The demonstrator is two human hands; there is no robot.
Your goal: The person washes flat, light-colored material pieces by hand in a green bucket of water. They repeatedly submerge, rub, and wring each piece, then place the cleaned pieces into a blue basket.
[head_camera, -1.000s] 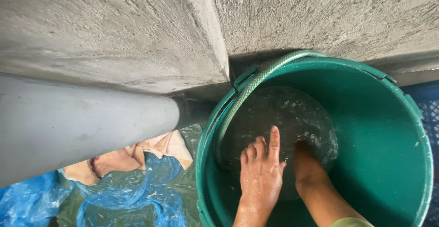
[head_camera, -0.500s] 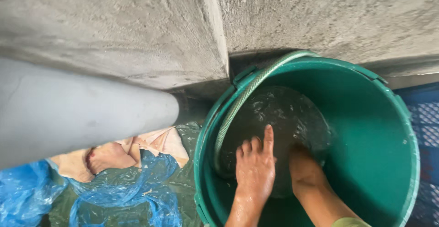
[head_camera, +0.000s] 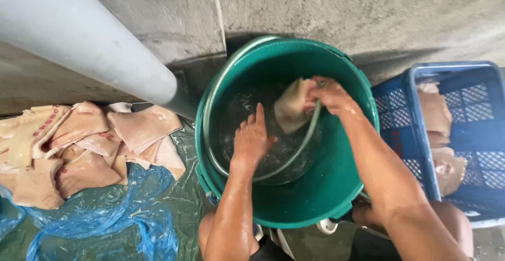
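While your right hand (head_camera: 329, 95) is lifting a pale slab of pork skin (head_camera: 293, 104) clear of the water, your fingers are closing round its upper edge, so the piece is hanging just below your fingertips, over the middle of the green bucket (head_camera: 336, 187). You're also pinching the green hose (head_camera: 311, 129) at that same spot, or so it looks; it's curving away beneath your fingers and looping round the inner wall. Your left hand (head_camera: 252, 137) is spreading flat, fingers apart and gripping nothing, hovering at the water's surface just left of the dripping piece. Whether the palm is touching the water, I cannot tell.

Judging progress: you're working somewhere in the middle. Well off to the left of your open fingers, a pile of skins (head_camera: 79, 145) is lying on blue plastic sheeting (head_camera: 105, 219), and that heap is looking large. Out beyond your right wrist, a blue crate (head_camera: 421, 134) is holding only a few pieces (head_camera: 439, 129). Which stack is washed, the view isn't showing plainly, but this one piece is getting its rinse.
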